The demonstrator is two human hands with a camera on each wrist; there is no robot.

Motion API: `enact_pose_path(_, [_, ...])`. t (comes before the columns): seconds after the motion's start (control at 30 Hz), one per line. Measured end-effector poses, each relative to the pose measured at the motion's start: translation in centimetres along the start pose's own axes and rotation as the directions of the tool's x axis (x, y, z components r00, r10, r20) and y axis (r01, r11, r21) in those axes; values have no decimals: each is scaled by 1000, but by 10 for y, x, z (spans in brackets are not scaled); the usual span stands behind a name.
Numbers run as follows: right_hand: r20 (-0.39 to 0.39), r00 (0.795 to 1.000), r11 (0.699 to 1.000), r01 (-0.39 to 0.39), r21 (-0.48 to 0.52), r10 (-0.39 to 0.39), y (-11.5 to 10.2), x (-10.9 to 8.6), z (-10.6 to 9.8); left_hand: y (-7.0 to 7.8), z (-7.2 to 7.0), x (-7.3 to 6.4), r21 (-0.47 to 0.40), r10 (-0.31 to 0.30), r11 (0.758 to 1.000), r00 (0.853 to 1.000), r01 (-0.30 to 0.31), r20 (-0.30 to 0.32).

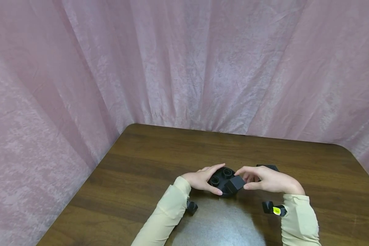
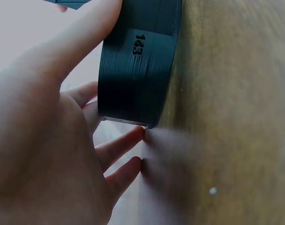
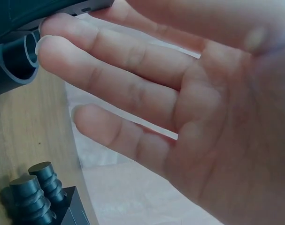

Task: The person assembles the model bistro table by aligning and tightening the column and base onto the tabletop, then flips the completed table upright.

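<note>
A black round base (image 1: pixel 222 190) with two ring-shaped sockets sits low over the wooden table, tilted or flat I cannot tell. My left hand (image 1: pixel 204 178) grips it from the left, thumb on the near side and fingers around the far side. In the left wrist view the side wall of the round base (image 2: pixel 135 79) shows small engraved characters. A black rectangular block (image 1: pixel 235 183) rests at the right part of the base. With thumb and index finger my right hand (image 1: pixel 269 180) pinches this block; its other fingers are loosely bent.
Behind my right hand lies another black piece (image 1: pixel 272 167), partly covered. The right wrist view shows two ridged black posts (image 3: pixel 32 199) standing on a black block. A pink curtain (image 1: pixel 203 68) hangs behind the brown table (image 1: pixel 160 147).
</note>
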State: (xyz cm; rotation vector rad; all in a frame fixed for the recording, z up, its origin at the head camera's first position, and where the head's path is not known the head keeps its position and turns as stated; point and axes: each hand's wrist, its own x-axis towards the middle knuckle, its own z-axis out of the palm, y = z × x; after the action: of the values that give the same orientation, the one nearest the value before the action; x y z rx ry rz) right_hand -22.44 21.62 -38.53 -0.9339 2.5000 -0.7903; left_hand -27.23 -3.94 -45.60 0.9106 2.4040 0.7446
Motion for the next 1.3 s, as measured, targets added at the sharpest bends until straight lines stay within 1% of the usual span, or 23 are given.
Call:
enact_pose_path(0.17, [-21,1000,1000,-18,-24,17,-3,3,2,0,0,0,-4,1,1000,1000,-1,4])
enact_pose_path(0.37, [-31,999,999,-32,-24,31,-5,3,4,-1,2,1,7,10,1000,1000,-10,0])
enact_pose_path(0.53, [-5,999,999,-38,-9,38,-4,4,5,-3,4,2,18,13,1000,1000,-13,-5])
enact_pose_path(0.77, [78,996,996,-44,79,38,-2,5,6,-4,4,3,30,29,999,1000,-29,-11])
enact_pose_path(0.9, [80,996,997,-29,69,24,-3,6,6,-5,3,3,19,31,999,999,-30,-12])
enact_pose_path(1.0, [54,998,998,-16,56,13,-1,6,5,-5,3,2,9,22,1000,1000,-22,-8])
enact_pose_path(1.13, [-26,1000,999,-15,29,16,9,-1,2,-4,3,2,13,35,999,999,-35,-3])
enact_pose_path(1.23, [-112,992,998,-66,-11,64,20,-14,-3,-3,2,2,18,44,999,999,-44,3])
enact_pose_path(1.3, [-172,978,991,-127,-32,119,29,-25,-7,-3,2,1,19,44,999,999,-44,8])
